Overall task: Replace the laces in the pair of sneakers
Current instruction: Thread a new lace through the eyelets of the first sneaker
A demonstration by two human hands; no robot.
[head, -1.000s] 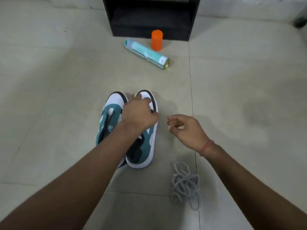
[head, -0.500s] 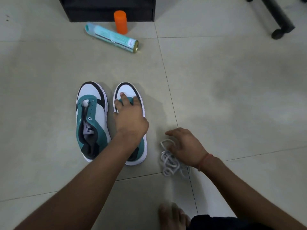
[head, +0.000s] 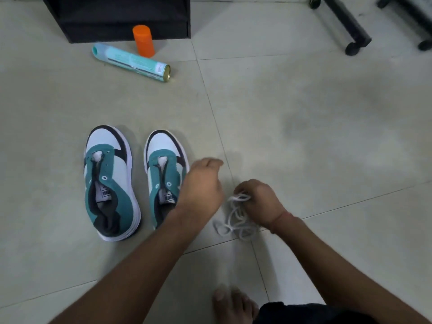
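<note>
- Gripping the tangled white laces [head: 236, 216], the right hand [head: 259, 202] curled around them on the tiled floor.
- The left hand [head: 201, 185] hovered loosely curled, holding nothing, right of the unlaced teal-and-white sneakers [head: 112, 183].

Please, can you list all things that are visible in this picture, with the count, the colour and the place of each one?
sneakers: 2, teal, white and black, without laces, side by side on the floor at left
laces: 1 bundle, white, on the floor right of the sneakers
spray can: 1, light teal, lying beyond the sneakers
orange cap: 1, orange, upright behind the can
black cabinet: 1, black, top left
chair base: black, castors visible, top right
tiled floor: beige
left hand: hovering beside the right-side sneaker
right hand: grips the laces
bare foot: 1, bottom edge
</note>
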